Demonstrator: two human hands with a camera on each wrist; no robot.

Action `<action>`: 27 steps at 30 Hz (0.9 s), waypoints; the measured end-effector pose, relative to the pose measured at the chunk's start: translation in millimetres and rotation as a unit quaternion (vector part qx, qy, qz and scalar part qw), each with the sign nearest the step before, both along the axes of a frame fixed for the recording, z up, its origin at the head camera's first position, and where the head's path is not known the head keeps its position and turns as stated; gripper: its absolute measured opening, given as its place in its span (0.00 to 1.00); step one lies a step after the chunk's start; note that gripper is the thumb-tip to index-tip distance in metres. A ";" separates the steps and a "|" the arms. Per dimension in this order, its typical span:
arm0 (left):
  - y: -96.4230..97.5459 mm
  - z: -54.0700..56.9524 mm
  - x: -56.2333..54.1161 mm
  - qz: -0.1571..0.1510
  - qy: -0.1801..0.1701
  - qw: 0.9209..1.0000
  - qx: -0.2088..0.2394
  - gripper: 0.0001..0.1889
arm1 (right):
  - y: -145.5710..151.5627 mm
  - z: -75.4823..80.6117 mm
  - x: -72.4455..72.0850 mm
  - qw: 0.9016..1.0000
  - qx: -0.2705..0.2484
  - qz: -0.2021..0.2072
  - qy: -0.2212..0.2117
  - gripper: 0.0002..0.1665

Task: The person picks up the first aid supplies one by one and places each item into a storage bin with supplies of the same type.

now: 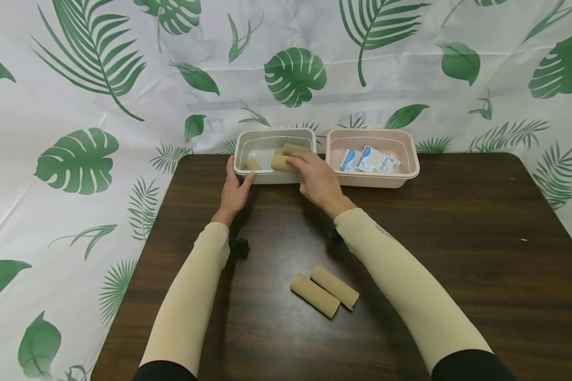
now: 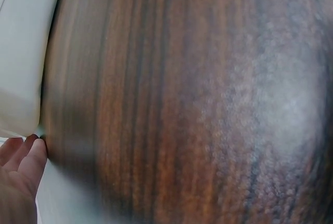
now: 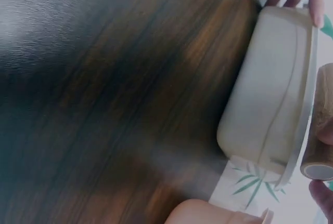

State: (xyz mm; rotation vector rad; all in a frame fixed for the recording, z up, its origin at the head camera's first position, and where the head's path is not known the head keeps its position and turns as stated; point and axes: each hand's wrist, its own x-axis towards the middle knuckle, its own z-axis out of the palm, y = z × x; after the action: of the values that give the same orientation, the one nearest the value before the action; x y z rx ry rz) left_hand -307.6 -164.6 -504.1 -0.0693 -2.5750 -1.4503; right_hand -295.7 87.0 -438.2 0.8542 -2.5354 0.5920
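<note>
At the left end of a pale grey plastic bin [image 1: 275,179], my left hand [image 1: 232,194] holds the corner, thumb at the front and fingers along the side. My right hand [image 1: 318,177] reaches over the bin's right part and pinches a brown cardboard tube [image 1: 282,163]. In the right wrist view that tube [image 3: 318,130] shows beside the bin's rim [image 3: 307,104], its round end facing the camera. Another tube [image 1: 295,148] is behind it, and one more [image 1: 252,163] lies at the bin's left. The left wrist view catches the left fingers [image 2: 32,164] at the bin's corner.
A pink bin [image 1: 372,181] with blue-and-white packets [image 1: 378,160] stands right of the grey one. Two cardboard tubes [image 1: 314,295] [image 1: 334,287] lie side by side on the dark wooden table [image 1: 457,238], between the forearms. A leaf-print cloth [image 1: 295,76] hangs behind.
</note>
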 end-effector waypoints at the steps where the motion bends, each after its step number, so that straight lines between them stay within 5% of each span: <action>1: -0.1 -0.4 -0.4 0.000 -0.002 1.000 -0.002 0.42 | -1.7 -0.2 -2.1 1.000 0.002 0.000 -0.002 0.32; 13: -0.7 0.6 -1.9 0.002 0.000 1.000 0.002 0.42 | -6.5 -2.2 -15.9 0.997 0.024 -0.021 -0.077 0.33; 19: -0.6 2.6 -0.8 0.001 0.000 1.000 0.003 0.41 | 2.0 -10.0 -14.3 0.996 0.017 -0.054 -0.063 0.21; 27: 0.0 2.6 0.8 0.006 -0.001 1.000 -0.001 0.41 | 8.2 -16.7 -7.5 0.997 0.013 -0.034 -0.069 0.18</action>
State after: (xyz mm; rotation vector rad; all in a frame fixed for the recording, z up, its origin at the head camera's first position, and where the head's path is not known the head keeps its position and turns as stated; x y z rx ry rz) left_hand -306.8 -164.6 -501.4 -0.0527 -2.5749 -1.4438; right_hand -303.2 95.2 -454.9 0.7552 -2.6899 0.6165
